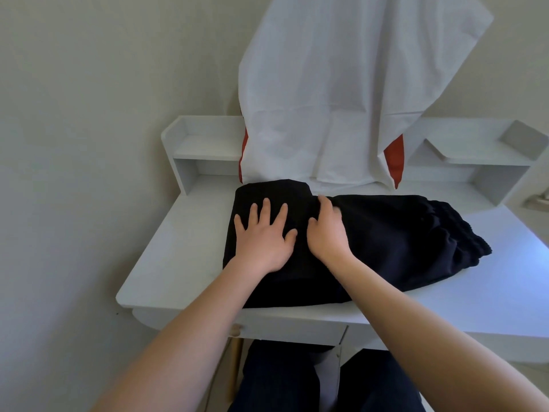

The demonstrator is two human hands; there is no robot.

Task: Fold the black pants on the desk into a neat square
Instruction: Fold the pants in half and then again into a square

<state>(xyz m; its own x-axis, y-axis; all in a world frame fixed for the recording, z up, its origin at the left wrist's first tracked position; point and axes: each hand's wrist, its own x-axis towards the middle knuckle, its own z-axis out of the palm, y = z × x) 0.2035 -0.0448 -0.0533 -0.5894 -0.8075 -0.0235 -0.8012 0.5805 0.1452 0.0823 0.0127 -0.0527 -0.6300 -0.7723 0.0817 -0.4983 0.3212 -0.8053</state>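
Observation:
The black pants (395, 233) lie across the white desk (178, 251), partly folded, with a doubled layer at the left and the gathered waistband at the right end. My left hand (264, 236) rests flat with fingers spread on the folded left part. My right hand (326, 230) sits just beside it near the middle of the pants, its fingers curled over the edge of a fold, pinching the cloth. Both forearms reach in from the bottom of the view.
A large white cloth (341, 99) hangs at the back of the desk over something red (395, 159). White shelf units stand at the back left (202, 144) and back right (481, 156). A drawer knob (235, 330) shows under the desk's front edge.

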